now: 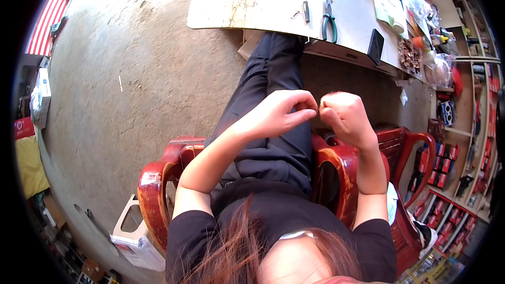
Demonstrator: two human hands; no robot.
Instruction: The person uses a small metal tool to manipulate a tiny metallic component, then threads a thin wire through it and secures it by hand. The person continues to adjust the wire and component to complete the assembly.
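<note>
Both of my hands are raised above my lap, close together with a narrow gap between them. My left hand (288,111) has its fingers curled toward the thumb in a pinch; anything between the tips is too small to make out. Close beside it, my right hand (348,117) is closed like a fist, the thumb bent over the fingers. What it may hold is hidden. Beyond the hands, a pair of pliers with teal handles (330,25) and a dark-handled screwdriver (306,11) lie on the white table (221,13).
A black phone (375,46) lies at the table's near edge, beside a clear tray of small brown parts (408,57). I sit in a red wooden armchair (152,179), with another red chair (421,147) to the right. Stocked shelves (463,131) line the right; a white box (138,242) stands lower left.
</note>
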